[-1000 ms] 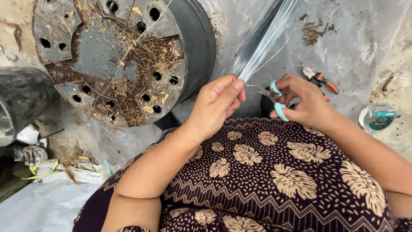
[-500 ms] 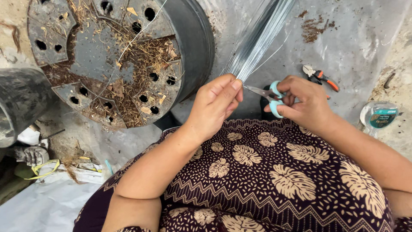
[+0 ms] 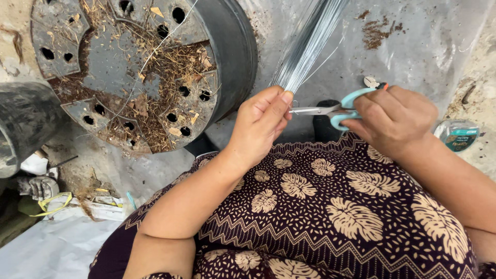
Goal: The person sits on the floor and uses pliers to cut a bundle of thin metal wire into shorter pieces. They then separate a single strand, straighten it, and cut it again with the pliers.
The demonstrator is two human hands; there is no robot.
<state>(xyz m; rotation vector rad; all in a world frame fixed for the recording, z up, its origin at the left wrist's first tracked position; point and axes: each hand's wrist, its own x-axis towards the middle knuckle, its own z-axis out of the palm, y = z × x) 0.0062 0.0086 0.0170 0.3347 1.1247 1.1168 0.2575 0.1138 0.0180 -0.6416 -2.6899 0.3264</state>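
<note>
My left hand (image 3: 262, 123) pinches the lower end of a bundle of thin silvery wires (image 3: 307, 44) that fans upward to the top edge of the view. My right hand (image 3: 393, 119) grips light-blue-handled scissors (image 3: 330, 109), blades pointing left and touching the fingertips of my left hand just below the wire ends. Both hands hover over my lap, covered in dark cloth with a cream leaf print (image 3: 330, 206).
A large black pot (image 3: 227, 57) lies on its side at upper left, its holed base strewn with dry fibres. Another black pot (image 3: 20, 129) is at far left. A small round tin (image 3: 460, 135) sits at right on the grey sheet (image 3: 423, 46).
My right hand has brought the scissors left, so the blade tips now meet my left fingertips. My left hand keeps its hold on the wire bundle.
</note>
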